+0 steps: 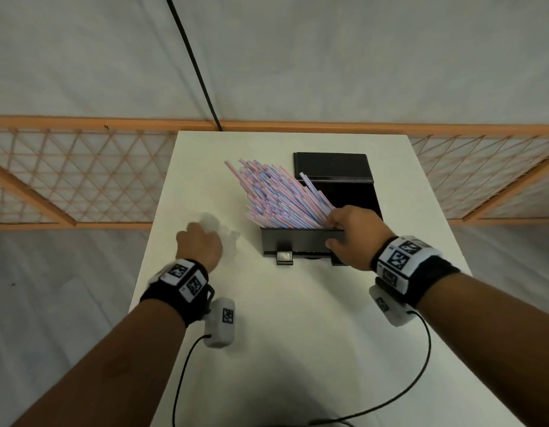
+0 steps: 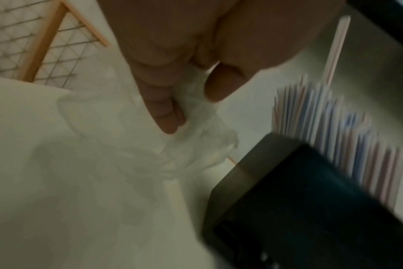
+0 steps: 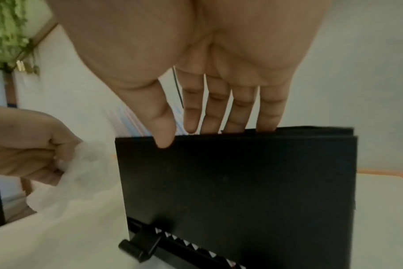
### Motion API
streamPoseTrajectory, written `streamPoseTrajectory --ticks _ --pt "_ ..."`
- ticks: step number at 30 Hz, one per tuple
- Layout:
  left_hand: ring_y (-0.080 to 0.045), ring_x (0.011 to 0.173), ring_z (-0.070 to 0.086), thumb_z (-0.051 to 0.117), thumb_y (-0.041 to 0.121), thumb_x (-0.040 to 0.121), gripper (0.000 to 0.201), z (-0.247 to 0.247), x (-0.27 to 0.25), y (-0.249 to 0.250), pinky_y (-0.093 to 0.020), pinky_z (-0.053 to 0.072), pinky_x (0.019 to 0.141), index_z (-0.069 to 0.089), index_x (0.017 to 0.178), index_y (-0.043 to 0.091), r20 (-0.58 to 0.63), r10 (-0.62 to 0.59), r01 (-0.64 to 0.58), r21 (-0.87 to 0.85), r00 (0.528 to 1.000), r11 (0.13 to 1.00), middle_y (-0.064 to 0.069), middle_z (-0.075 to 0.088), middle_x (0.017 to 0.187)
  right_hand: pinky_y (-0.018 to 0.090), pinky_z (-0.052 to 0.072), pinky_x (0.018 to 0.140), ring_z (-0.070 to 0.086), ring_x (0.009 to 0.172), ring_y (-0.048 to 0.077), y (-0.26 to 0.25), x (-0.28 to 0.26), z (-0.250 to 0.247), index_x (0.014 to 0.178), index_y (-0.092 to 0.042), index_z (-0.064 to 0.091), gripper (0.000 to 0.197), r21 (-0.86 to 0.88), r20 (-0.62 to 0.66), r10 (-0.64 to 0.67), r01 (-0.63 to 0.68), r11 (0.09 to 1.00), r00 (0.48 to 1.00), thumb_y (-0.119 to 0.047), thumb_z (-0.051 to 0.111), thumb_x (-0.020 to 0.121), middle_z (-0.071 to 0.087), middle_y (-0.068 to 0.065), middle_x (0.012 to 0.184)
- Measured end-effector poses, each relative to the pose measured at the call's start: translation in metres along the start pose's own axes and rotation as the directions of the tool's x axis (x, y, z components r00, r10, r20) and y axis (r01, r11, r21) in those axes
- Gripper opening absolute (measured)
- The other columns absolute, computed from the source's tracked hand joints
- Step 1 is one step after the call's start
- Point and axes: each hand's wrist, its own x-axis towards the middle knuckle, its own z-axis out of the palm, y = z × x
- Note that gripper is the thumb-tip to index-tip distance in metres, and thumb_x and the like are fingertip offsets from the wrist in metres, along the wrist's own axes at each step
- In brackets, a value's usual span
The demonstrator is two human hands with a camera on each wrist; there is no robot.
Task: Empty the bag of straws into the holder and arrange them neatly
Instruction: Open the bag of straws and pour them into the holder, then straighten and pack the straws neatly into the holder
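Observation:
A black straw holder [image 1: 291, 238] stands on the white table [image 1: 267, 334], its lid [image 1: 331, 166] flipped open at the back. Several pink, blue and white striped straws [image 1: 276, 195] stick out of it, fanned and leaning up to the left. My right hand [image 1: 350, 232] is at the holder's front wall [image 3: 242, 182]: its straight fingers [image 3: 215, 112] reach behind the top edge to the straws' lower ends, and the thumb lies on the front face. Left of the holder, my left hand [image 1: 199, 245] grips the crumpled clear plastic bag [image 2: 196, 145] just above the table.
A small lever [image 1: 284, 257] juts from the holder's base at the front. An orange lattice fence [image 1: 82, 180] runs behind the table, with a black pole [image 1: 196, 66] slanting above it. Cables [image 1: 418, 380] trail from the wrist cameras over the near table. Grey floor lies on both sides.

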Motion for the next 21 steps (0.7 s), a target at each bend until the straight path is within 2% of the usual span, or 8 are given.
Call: streamPoseTrajectory --ticks 2,4,7,9,13,17,21 --pt "-0.045 0.131 0.045 0.045 0.017 0.101 0.049 0.014 -0.005 -0.007 -0.042 0.039 0.106 0.039 0.146 0.001 0.08 0.034 -0.05 0.21 0.996 0.976 -0.026 0.036 0.148 0.038 0.05 0.091 0.061 0.102 0.029 -0.002 0.006 0.009 0.106 -0.017 0.066 0.027 -0.014 0.015 -0.002 0.002 1.0 1.0 -0.023 0.071 0.081 0.064 0.008 0.108" --pt "-0.042 0.13 0.047 0.048 0.013 0.1 0.046 0.022 -0.01 -0.013 -0.039 0.039 0.106 0.042 0.144 0.001 0.095 0.1 -0.125 0.32 0.99 0.939 -0.025 0.041 0.144 0.039 0.051 0.09 0.061 0.102 0.03 -0.002 0.011 0.015 0.105 -0.018 0.066 0.023 -0.002 0.023 0.022 -0.022 1.0 1.0 -0.019 0.068 0.082 0.065 0.009 0.109" --pt "-0.041 0.119 0.057 0.06 0.008 0.092 0.052 0.027 -0.011 -0.016 -0.041 0.048 0.096 0.039 0.139 0.002 0.117 0.167 -0.198 0.338 0.979 0.92 -0.023 0.057 0.128 0.041 0.053 0.085 0.061 0.097 0.032 -0.001 0.016 0.022 0.1 -0.016 0.065 0.016 0.037 -0.002 0.037 -0.037 0.999 0.999 -0.011 0.064 0.084 0.064 0.011 0.104" --pt "-0.041 0.113 0.061 0.066 0.006 0.088 0.06 0.029 -0.009 -0.018 -0.043 0.053 0.091 0.035 0.139 0.002 0.114 0.191 -0.219 0.344 0.975 0.913 -0.022 0.061 0.122 0.042 0.053 0.083 0.061 0.093 0.033 0.001 0.018 0.024 0.094 -0.015 0.062 0.014 0.068 -0.005 0.041 -0.04 0.997 0.999 -0.005 0.062 0.084 0.064 0.011 0.1" --pt "-0.033 0.12 0.054 0.068 0.008 0.088 0.042 0.028 -0.006 -0.019 -0.035 0.043 0.098 0.05 0.125 0.003 0.145 0.26 -0.298 0.47 0.955 0.831 -0.017 0.055 0.128 0.041 0.053 0.081 0.06 0.088 0.032 0.001 0.017 0.023 0.084 -0.014 0.058 0.017 0.113 0.006 0.034 -0.035 0.993 0.999 0.002 0.06 0.081 0.064 0.011 0.092" --pt "-0.031 0.123 0.053 0.07 0.018 0.089 0.044 0.027 -0.006 -0.022 -0.034 0.041 0.101 0.053 0.128 0.005 0.156 0.304 -0.341 0.458 0.94 0.821 -0.014 0.05 0.133 0.034 0.049 0.074 0.058 0.082 0.03 -0.001 0.002 0.025 0.079 -0.014 0.056 0.019 0.117 0.025 -0.015 0.012 0.993 1.0 0.005 0.06 0.08 0.062 0.008 0.085" --pt "-0.029 0.12 0.053 0.071 0.025 0.088 0.042 0.026 -0.009 -0.027 -0.033 0.042 0.096 0.054 0.123 0.008 0.167 0.323 -0.363 0.454 0.932 0.813 -0.01 0.055 0.127 0.045 0.054 0.067 0.05 0.065 0.023 -0.003 -0.016 0.028 0.076 -0.012 0.052 0.021 0.161 0.028 -0.048 0.043 0.986 0.998 0.007 0.058 0.081 0.055 0.004 0.078"
